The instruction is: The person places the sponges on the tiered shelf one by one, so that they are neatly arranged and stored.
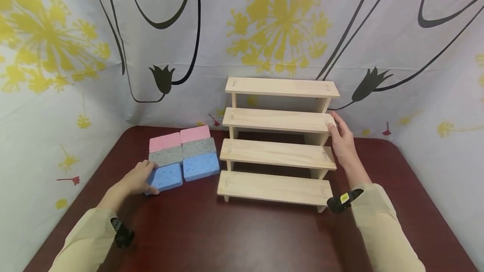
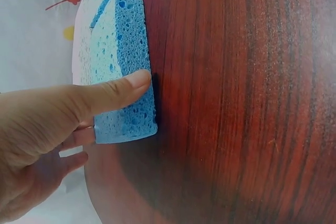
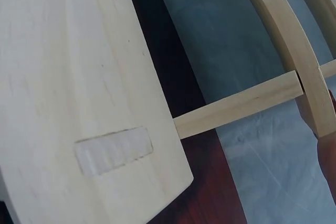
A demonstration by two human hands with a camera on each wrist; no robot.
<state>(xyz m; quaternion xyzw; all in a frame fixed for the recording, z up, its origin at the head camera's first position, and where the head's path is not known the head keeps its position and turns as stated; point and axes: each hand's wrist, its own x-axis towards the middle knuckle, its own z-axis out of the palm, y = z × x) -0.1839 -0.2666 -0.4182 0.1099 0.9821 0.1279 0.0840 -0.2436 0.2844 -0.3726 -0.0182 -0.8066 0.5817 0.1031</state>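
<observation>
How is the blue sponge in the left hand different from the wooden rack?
The sponge is blue; the rack is pale wood. The sponge is one small block; the rack is bigger, with four steps. Both are on the table, the left hand gripping the sponge and the right hand holding the rack.

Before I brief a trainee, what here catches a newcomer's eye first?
The pale wooden stepped shelf stands right of centre on the dark red table, the right grip holding its side. Left of it lie rectangular pink, grey and blue sponges, the left grip pinching the left blue one.
</observation>
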